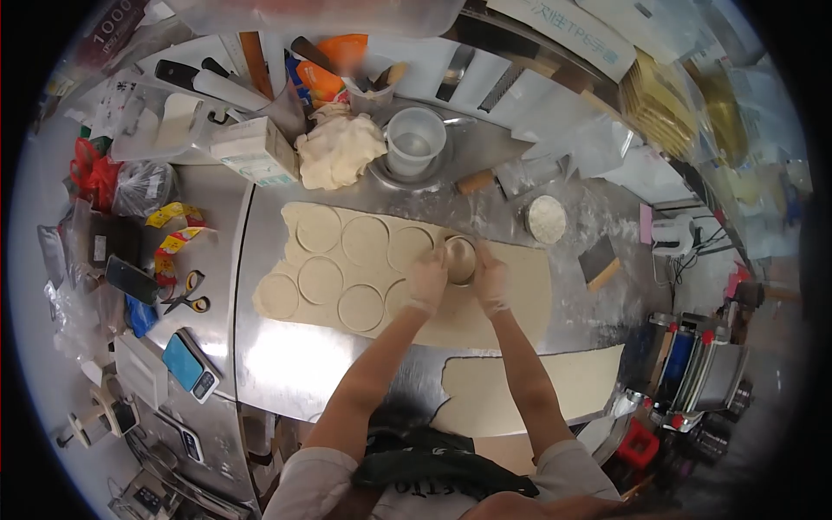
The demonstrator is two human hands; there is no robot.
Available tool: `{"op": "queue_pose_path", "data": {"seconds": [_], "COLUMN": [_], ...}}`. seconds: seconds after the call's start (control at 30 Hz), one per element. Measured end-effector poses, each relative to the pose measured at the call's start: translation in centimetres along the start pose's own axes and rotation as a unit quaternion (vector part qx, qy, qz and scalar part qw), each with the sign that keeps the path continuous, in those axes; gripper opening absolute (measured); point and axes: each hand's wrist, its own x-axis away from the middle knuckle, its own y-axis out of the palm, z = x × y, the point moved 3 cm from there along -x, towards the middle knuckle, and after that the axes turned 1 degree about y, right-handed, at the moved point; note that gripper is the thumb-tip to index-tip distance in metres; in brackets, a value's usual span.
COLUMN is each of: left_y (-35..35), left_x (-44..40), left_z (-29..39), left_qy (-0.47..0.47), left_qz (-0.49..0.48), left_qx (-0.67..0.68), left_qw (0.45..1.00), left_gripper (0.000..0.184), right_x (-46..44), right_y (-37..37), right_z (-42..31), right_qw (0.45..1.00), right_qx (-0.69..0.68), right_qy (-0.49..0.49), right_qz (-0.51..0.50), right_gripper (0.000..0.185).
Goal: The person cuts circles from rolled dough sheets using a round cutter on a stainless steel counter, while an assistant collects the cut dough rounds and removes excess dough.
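A rolled sheet of dough lies on the steel table, with several round cuts pressed into its left and middle part. On it, right of these cuts, sits a round metal cutter. My left hand grips the cutter's left side, and my right hand grips its right side. Both hands seem to be in thin clear gloves, and their fingers are partly blurred. A second dough sheet lies nearer to me, partly under my right forearm.
Behind the sheet are a dough lump, a clear plastic tub, a rolling pin and a bowl of flour. A scraper lies to the right. Scissors and a scale are at the left.
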Motion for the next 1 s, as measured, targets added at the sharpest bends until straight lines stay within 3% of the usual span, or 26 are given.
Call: {"op": "queue_pose_path", "data": {"seconds": [0.1, 0.2, 0.3, 0.4, 0.5, 0.6, 1.0], "left_y": [-0.7, -7.3, -11.2, -10.3, -9.9, -9.8, -9.3], "left_x": [-2.1, -2.3, 0.1, 3.7, 5.9, 6.8, 7.6], "left_z": [-0.5, 1.5, 0.9, -0.9, -1.4, -1.4, -1.7], "left_qy": [0.024, -0.091, -0.201, -0.193, -0.205, -0.17, -0.211], "left_qz": [-0.055, -0.086, -0.085, -0.015, -0.036, 0.003, -0.024], "left_qx": [0.054, 0.145, 0.109, 0.201, 0.214, 0.23, 0.222], "left_qw": [0.997, 0.982, 0.97, 0.96, 0.954, 0.958, 0.952], "left_gripper": [0.038, 0.038, 0.038, 0.038, 0.036, 0.033, 0.03], "right_x": [0.0, 1.0, 3.8, 7.6, 9.5, 10.4, 11.3], "right_y": [0.4, -1.6, -3.8, -3.2, -2.8, -2.0, -1.0], "right_z": [0.7, -0.3, -2.2, -1.5, -1.5, -0.8, -0.3], "right_qw": [0.998, 0.995, 0.996, 0.993, 0.991, 0.993, 0.987], "right_qx": [0.057, 0.001, 0.017, 0.033, 0.037, 0.061, 0.139], "right_qy": [0.025, 0.1, 0.086, 0.117, 0.127, 0.098, 0.077], "right_qz": [-0.011, -0.009, 0.022, -0.002, -0.008, 0.007, 0.024], "right_gripper": [0.034, 0.031, 0.032, 0.032, 0.031, 0.032, 0.036]}}
